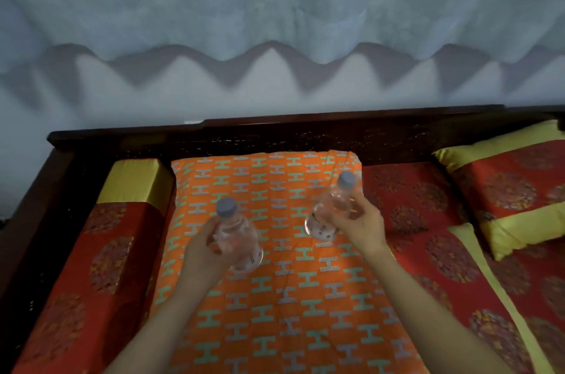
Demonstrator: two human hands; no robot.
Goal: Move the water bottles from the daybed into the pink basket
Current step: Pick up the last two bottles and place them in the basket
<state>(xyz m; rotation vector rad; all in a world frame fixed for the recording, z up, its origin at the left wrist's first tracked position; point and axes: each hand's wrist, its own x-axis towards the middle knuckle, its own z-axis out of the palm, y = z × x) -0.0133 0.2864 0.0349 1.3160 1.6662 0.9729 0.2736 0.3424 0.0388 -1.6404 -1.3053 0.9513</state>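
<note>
Two bottles were held over orange cushion [275, 312], left bottle [237, 236] clasped in left hand [203, 254], right bottle [330, 208] clasped in right hand [363, 224], fill unreadable

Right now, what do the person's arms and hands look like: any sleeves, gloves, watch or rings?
No gloves on the left hand or right hand, and no rings that I can make out in this soft picture. The left forearm and right forearm show no sleeve, watch or bracelet down to the frame's edge.
</note>
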